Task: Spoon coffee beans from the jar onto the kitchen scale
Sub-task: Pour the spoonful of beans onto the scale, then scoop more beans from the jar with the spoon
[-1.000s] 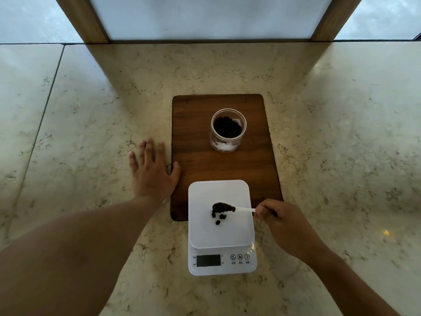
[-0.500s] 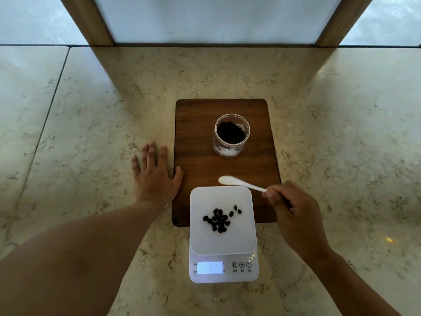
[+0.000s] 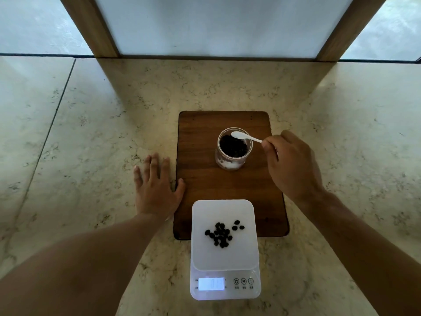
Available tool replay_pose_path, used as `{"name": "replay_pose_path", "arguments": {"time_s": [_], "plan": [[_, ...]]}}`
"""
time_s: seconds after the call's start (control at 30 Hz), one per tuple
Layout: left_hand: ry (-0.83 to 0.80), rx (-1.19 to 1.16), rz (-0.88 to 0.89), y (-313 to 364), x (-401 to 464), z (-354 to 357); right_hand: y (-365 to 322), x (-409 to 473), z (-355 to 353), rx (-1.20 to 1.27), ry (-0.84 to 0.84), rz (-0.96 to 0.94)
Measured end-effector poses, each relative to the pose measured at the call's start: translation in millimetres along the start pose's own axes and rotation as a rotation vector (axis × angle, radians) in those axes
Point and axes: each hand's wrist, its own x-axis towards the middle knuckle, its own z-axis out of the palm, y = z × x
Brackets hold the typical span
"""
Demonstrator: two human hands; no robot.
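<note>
Spoon (image 3: 239,134) poised empty over the open jar (image 3: 233,148) on the board (image 3: 200,174).
Right hand (image 3: 292,163) pinches its handle; left hand (image 3: 157,190) lies flat, spread. Dip shallow, lift level, carry slowly to the scale (image 3: 224,213), where beans (image 3: 219,234) lie.

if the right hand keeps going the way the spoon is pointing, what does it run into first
Probably the coffee beans in the open jar. The right hand holds the white spoon with its bowl over the jar's mouth, though its height above is unclear.
</note>
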Motion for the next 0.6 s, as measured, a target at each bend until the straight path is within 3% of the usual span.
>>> {"name": "replay_pose_path", "arguments": {"time_s": [0.27, 0.6], "plan": [[-0.012, 0.000, 0.003, 1.0, -1.4, -3.4, -1.1, 12.6, 10.2, -0.202, -0.093, -0.018], [-0.015, -0.011, 0.001, 1.0, 0.2, -3.6, -5.2, 22.8, 17.7, -0.132, -0.199, 0.064]]}}
